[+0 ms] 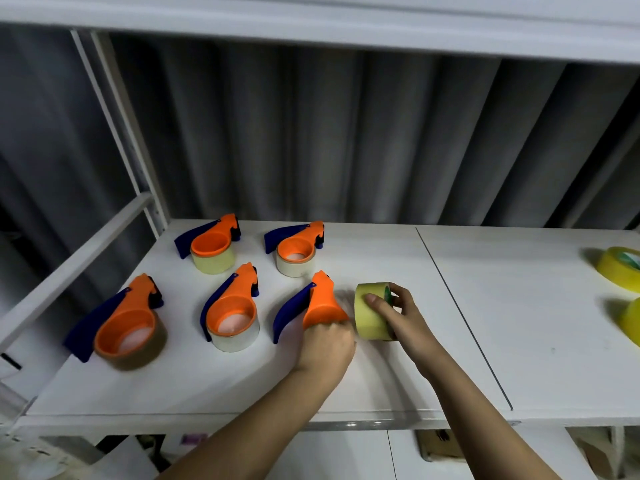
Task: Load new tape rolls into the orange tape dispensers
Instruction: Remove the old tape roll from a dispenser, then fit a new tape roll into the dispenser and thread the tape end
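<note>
This looks like a storeroom or packing area; a white metal rack (114,133) carries a white shelf board (381,375), with another shelf overhead (311,19); grey corrugated sheeting (346,140) stands behind; tape dispensers (225,317) sit in rows toward the board's left edge; spare yellow tape rolls (620,271) lie at its right edge.

Both hands (327,344) (398,311) curled, gripping

Both forearms are bare to the frame's lower edge; the left hand (327,344) and right hand (403,318) wear nothing.
</note>
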`<state>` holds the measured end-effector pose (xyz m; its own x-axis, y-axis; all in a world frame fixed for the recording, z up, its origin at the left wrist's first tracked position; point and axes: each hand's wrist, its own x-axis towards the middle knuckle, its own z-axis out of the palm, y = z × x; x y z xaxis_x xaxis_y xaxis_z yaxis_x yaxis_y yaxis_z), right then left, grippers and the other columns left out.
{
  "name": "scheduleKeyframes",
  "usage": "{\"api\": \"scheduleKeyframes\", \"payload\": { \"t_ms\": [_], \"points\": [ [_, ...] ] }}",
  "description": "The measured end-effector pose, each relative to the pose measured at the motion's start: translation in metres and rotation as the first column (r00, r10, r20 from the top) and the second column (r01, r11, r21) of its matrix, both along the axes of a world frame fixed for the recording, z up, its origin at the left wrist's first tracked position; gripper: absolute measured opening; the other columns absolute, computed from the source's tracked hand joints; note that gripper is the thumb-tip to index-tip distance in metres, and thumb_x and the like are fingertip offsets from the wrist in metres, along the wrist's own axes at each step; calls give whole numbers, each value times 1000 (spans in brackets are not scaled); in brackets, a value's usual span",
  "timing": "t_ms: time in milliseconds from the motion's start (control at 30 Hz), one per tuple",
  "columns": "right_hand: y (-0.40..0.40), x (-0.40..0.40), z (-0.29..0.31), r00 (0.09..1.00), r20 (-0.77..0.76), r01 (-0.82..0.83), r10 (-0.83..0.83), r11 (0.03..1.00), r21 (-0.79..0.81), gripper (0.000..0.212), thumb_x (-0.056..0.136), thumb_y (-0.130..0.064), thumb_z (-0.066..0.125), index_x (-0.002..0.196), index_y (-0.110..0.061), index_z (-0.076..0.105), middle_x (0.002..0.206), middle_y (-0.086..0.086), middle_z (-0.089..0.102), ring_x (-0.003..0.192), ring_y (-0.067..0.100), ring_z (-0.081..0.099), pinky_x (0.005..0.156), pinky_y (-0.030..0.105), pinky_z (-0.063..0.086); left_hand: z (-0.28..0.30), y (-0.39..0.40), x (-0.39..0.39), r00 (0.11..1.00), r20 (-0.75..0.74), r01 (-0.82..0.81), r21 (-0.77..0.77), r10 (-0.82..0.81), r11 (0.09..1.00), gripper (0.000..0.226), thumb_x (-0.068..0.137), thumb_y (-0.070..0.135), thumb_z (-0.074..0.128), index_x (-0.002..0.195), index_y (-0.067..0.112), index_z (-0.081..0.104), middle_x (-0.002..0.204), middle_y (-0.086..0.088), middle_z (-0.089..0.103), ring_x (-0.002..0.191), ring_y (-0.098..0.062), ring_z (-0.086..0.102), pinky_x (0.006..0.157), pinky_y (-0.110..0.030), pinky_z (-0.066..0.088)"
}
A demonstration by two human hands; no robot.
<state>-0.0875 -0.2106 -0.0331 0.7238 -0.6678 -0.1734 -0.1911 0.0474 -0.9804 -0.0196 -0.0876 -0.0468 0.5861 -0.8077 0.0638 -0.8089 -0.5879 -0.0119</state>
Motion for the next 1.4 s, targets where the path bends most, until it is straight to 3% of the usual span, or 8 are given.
{"api": "scheduleKeyframes", "payload": {
  "t_ms": [67,133,200,300,467,600,933,1400],
  "points": [
    [-3,0,-2,1000,1,-11,11,1000,-5,54,87,-33,67,134,-23,43,125,-1,53,114,17,55,85,28,50,1,1,10,994,100,55,-177,-38,983,23,58,41,69,51,20,60,48,5,57,35,-10,48,38,-15,22],
    [-8,0,-2,1000,-4,-22,22,999,-25,55,87,-33,67,135,-22,42,126,-2,52,115,17,54,88,29,48,2,3,18,978,209,48,-308,19,950,24,67,34,53,51,18,55,47,0,57,32,-16,46,37,-17,30],
    [-13,2,-2,999,-19,-48,47,995,-82,59,85,-35,70,135,-22,42,127,-1,50,114,15,53,90,28,47,8,3,28,975,213,0,-278,62,961,23,75,28,44,66,14,60,61,-3,62,46,-21,57,47,-24,40],
    [-25,9,2,990,-128,-97,62,953,-287,73,75,-49,73,137,-28,40,133,0,42,114,16,51,100,34,44,26,-2,45,975,205,-52,-149,83,987,27,91,30,42,107,12,54,105,-6,61,96,-27,60,75,-33,41],
    [-38,21,26,934,-358,-248,-16,694,-676,74,79,-47,67,143,-30,33,137,6,36,122,30,45,100,38,42,42,-20,74,973,213,-68,-84,85,994,31,92,30,43,115,11,48,116,-10,58,106,-29,56,81,-35,40],
    [-45,25,39,872,-465,-348,-152,474,-809,77,80,-55,60,145,-29,28,137,6,37,120,31,43,96,38,41,50,-30,88,973,212,-90,-14,91,996,37,91,31,47,122,12,47,119,-10,57,106,-28,56,82,-35,43],
    [-96,-18,46,761,-528,-393,-376,381,-837,75,81,-57,55,142,-21,30,133,9,41,116,31,45,90,37,42,65,-87,57,960,277,-3,101,-25,995,35,92,29,45,124,14,43,119,-9,54,105,-27,56,70,-32,32],
    [-202,-85,42,753,-541,-445,-374,315,-838,70,82,-56,54,139,-21,33,130,8,42,113,30,46,88,36,42,68,-191,-20,974,226,-38,76,20,996,38,92,26,46,127,12,43,124,-10,51,110,-26,52,88,-35,36]
  ]
}}
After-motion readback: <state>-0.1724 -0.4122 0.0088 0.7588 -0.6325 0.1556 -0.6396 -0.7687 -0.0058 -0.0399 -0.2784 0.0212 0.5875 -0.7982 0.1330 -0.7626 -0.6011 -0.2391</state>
